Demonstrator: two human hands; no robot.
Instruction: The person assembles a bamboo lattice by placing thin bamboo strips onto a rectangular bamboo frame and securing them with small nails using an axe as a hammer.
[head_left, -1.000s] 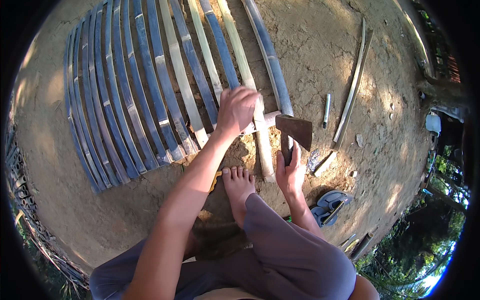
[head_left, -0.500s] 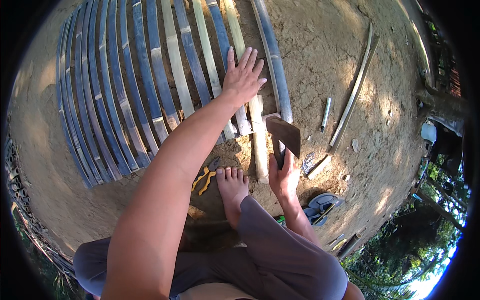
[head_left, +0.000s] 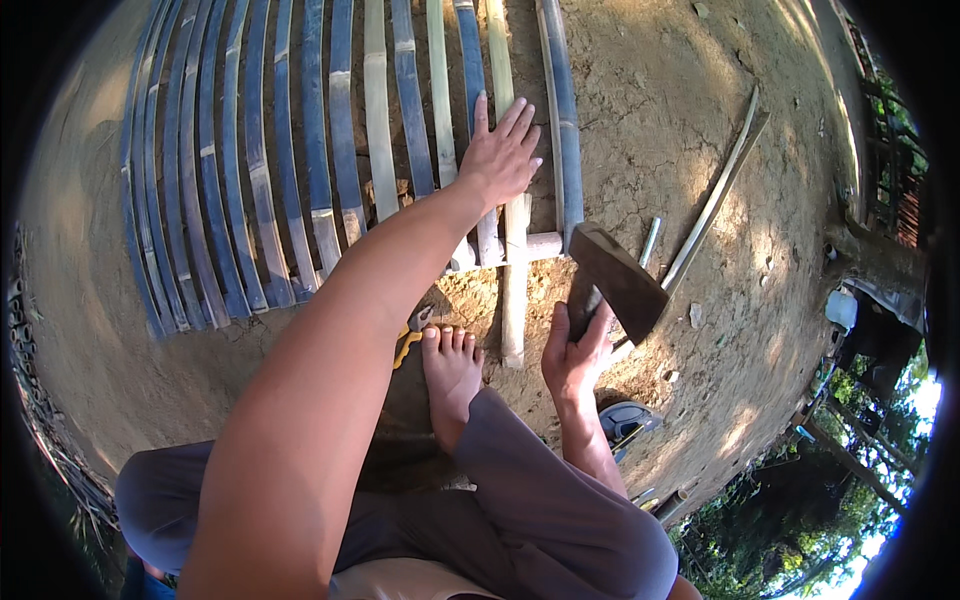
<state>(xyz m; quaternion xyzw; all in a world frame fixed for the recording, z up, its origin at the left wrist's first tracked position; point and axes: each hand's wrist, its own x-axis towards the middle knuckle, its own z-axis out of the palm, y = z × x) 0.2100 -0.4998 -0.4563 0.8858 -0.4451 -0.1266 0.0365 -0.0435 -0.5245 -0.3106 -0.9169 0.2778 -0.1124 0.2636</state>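
Note:
My left hand (head_left: 500, 160) lies with fingers spread over a pale bamboo slat (head_left: 498, 60) near the right side of a slatted bamboo frame. My right hand (head_left: 578, 358) grips the dark handle of a hatchet (head_left: 622, 280), whose broad metal head hangs in the air right of the frame's near corner. A light wooden stick (head_left: 514, 310) lies across the frame's end crosspiece (head_left: 545, 246) and points toward me. Along the frame's right edge runs a grey-blue bamboo pole (head_left: 567, 130). My left forearm hides the near ends of some slats.
Yellow-handled pliers (head_left: 405, 348) lie beside my bare foot (head_left: 453, 370). To the right, on bare earth, are a slim marker-like tube (head_left: 650, 240) and long split sticks (head_left: 715, 190). A grey sandal-like object (head_left: 628, 420) sits beyond my right forearm. Farther off is a whitish jug (head_left: 842, 308).
The hatchet head has moved right and looks larger, away from the frame's corner. My left hand keeps its place on the slats, while the whole view has shifted slightly.

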